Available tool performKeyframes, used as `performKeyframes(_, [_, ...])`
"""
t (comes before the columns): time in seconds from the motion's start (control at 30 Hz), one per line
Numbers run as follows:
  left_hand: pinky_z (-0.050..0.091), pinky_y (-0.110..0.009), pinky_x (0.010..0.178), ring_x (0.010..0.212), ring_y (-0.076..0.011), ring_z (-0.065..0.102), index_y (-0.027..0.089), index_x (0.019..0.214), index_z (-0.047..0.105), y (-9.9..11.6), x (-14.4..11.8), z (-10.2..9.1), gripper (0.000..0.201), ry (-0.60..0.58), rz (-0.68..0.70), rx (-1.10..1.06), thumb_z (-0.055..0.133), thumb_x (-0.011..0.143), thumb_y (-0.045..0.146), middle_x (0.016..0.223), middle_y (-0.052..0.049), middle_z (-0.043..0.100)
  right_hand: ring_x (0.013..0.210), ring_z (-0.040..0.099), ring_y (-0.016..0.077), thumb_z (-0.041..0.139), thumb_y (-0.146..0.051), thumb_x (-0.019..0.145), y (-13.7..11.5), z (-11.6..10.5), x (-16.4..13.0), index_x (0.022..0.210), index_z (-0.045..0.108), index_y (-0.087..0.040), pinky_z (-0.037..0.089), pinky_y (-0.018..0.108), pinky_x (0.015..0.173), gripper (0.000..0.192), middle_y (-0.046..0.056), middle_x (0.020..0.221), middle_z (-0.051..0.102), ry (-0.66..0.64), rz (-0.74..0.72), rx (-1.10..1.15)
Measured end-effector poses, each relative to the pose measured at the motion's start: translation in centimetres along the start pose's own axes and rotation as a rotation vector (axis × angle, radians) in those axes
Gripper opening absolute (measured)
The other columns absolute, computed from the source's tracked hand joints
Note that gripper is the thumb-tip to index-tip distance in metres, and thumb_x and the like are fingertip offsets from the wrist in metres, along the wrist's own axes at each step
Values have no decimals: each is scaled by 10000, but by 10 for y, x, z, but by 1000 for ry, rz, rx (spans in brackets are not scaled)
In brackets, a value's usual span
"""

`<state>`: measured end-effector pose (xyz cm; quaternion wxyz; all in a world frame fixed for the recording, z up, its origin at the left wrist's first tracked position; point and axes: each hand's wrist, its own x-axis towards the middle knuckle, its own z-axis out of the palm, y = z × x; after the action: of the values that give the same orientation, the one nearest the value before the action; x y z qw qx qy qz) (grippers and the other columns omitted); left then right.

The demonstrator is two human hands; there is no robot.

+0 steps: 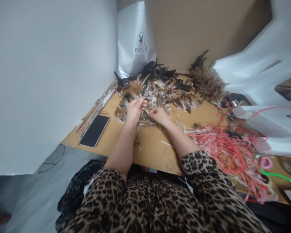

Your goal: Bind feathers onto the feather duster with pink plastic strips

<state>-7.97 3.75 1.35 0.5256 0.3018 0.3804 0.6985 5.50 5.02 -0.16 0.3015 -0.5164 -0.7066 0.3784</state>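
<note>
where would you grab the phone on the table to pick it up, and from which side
Grip the phone by its two long edges, coming from above. It lies flat and face up on the table, apart from the feather pile, with bare board along its right edge. The left hand is nearest, but it is closed on feathers.

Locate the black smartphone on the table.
In the head view, the black smartphone lies face up near the left edge of the wooden table, left of the left hand, beside the white wall.
</note>
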Motion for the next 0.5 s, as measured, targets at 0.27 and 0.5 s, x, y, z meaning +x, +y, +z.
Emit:
performKeyframes(0.27, [405,-96,461,566,-24,589,115,762,624,-7,-3,5,47,-78,-281,-73,656,758,149,747,-25,686,422,422,37,795,-402,465,2,-33,10,681,550,-168,284,168,401,402,-50,579,576,-43,129,866])
performKeyframes(0.5, [440,-79,466,583,-34,608,121,802,635,-5,-6,1,34,-217,-564,-95,624,776,101,802,-55,693,478,466,54,799,-422,497,7,-33,12,696,565,-171,353,184,491,397,-61,543,555,-78,63,897])
